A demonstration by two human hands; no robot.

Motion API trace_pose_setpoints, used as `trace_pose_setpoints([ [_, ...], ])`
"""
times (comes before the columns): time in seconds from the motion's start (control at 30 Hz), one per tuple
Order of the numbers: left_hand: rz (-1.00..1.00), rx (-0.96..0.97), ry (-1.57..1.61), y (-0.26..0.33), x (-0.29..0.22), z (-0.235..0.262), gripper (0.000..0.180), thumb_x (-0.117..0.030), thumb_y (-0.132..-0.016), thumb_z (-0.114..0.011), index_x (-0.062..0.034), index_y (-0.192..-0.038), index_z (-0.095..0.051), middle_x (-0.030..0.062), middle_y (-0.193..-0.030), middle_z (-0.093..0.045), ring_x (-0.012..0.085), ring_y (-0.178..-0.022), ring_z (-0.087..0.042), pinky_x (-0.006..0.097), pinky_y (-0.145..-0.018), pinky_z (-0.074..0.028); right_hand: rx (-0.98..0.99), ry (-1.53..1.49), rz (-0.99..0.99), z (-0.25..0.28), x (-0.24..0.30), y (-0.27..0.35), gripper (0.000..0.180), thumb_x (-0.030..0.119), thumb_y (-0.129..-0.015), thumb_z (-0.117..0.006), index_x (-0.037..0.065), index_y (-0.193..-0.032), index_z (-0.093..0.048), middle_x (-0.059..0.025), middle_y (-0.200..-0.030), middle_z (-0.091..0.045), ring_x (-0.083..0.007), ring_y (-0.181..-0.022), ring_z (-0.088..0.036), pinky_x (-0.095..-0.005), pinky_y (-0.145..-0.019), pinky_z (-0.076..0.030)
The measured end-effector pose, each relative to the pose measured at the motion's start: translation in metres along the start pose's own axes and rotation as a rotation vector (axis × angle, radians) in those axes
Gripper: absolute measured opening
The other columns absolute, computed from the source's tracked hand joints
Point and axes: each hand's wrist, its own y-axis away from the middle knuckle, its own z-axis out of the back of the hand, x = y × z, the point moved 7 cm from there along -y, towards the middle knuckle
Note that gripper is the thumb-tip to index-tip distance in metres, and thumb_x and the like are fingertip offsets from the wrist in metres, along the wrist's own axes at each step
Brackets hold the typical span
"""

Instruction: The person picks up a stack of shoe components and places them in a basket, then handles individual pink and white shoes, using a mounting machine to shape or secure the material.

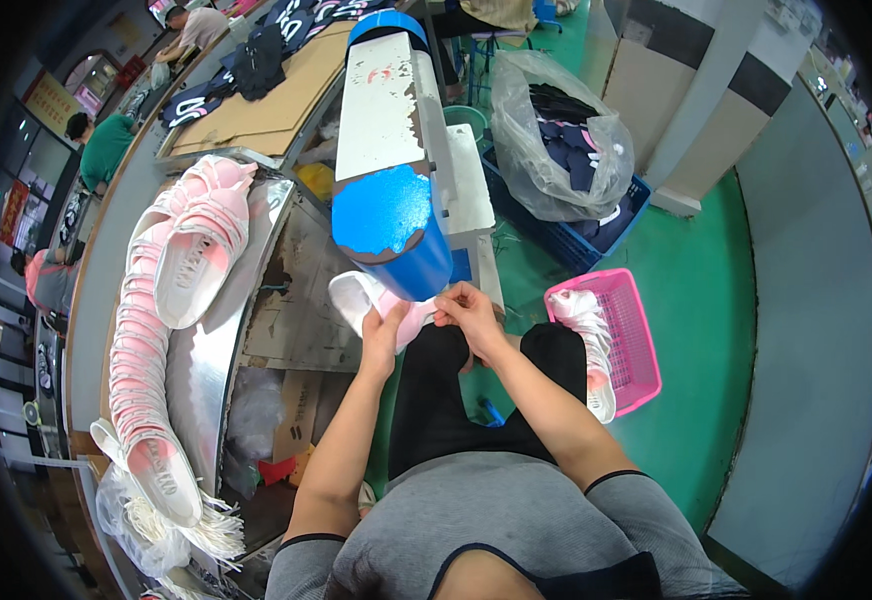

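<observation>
Left hand (380, 338) is clamping the side of a pink-and-white shoe (385, 297), fingers mostly closed on it. Right hand (474, 314) is pinching at the shoe's pink end, thumb and fingertips pretty much together. Shoe's sitting right by the blue end of the machine (388, 215), opening facing left.

— Head view: mounting?
— Worn on the head, left of a fisheye pair; upright, unmirrored, aimed downward.
— Range?
— Close: the grey top (496, 500) is cut by the lower edge; left hand (382, 335) and right hand (472, 315) are framed near centre; the green floor (696, 320) is taken in beyond.
</observation>
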Motion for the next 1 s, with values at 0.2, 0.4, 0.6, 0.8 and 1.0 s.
trace_pose_setpoints([
  [0.2,0.078,-0.034,0.108,-0.008,0.006,0.003,0.026,-0.012,-0.087,-0.056,0.0040,-0.107,-0.059,0.0061,-0.101,-0.062,0.0132,-0.092,-0.057,0.028,-0.081,-0.044,-0.019,-0.090,-0.006,0.000,0.000,-0.006,0.008,0.006,-0.087,-0.059,0.000,-0.086,-0.054,-0.0073,-0.075,-0.060,-0.0134,-0.066,-0.062,-0.0246,-0.062,-0.053],
  [0.4,-0.104,-0.089,0.122,-0.017,0.012,0.001,0.028,-0.015,-0.090,-0.053,0.0017,-0.113,-0.053,0.0073,-0.111,-0.057,0.0164,-0.099,-0.056,0.031,-0.086,-0.044,-0.082,0.003,-0.008,0.004,-0.002,-0.015,0.004,0.002,-0.087,-0.055,0.000,-0.085,-0.053,-0.0080,-0.074,-0.060,-0.0147,-0.062,-0.062,-0.0265,-0.061,-0.054],
  [0.6,0.315,0.011,0.570,-0.025,0.037,-0.020,0.037,-0.027,-0.093,-0.046,0.0026,-0.114,-0.051,0.0143,-0.112,-0.058,0.0279,-0.104,-0.056,0.043,-0.090,-0.046,-0.084,0.138,-0.068,0.010,-0.003,-0.047,0.007,0.004,-0.084,-0.056,-0.001,-0.080,-0.056,-0.0071,-0.060,-0.056,-0.0143,-0.052,-0.058,-0.0260,-0.047,-0.044],
  [0.8,0.444,-0.327,0.622,-0.012,0.035,-0.027,0.029,-0.016,-0.096,-0.040,0.0040,-0.115,-0.050,0.0140,-0.116,-0.056,0.0271,-0.108,-0.054,0.044,-0.096,-0.043,0.065,0.362,-0.165,0.004,0.005,-0.077,0.012,0.005,-0.083,-0.056,-0.001,-0.073,-0.059,-0.0055,-0.062,-0.057,-0.0124,-0.049,-0.054,-0.0261,-0.045,-0.040],
  [1.0,0.255,-0.335,0.722,0.007,0.037,-0.032,0.025,-0.013,-0.096,-0.039,0.0031,-0.111,-0.051,0.0141,-0.113,-0.057,0.0258,-0.107,-0.055,0.040,-0.095,-0.044,-0.054,-0.017,-0.059,0.030,-0.005,-0.014,0.015,0.012,-0.087,-0.058,0.001,-0.095,-0.053,-0.0056,-0.074,-0.057,-0.0112,-0.058,-0.054,-0.0239,-0.051,-0.042],
])
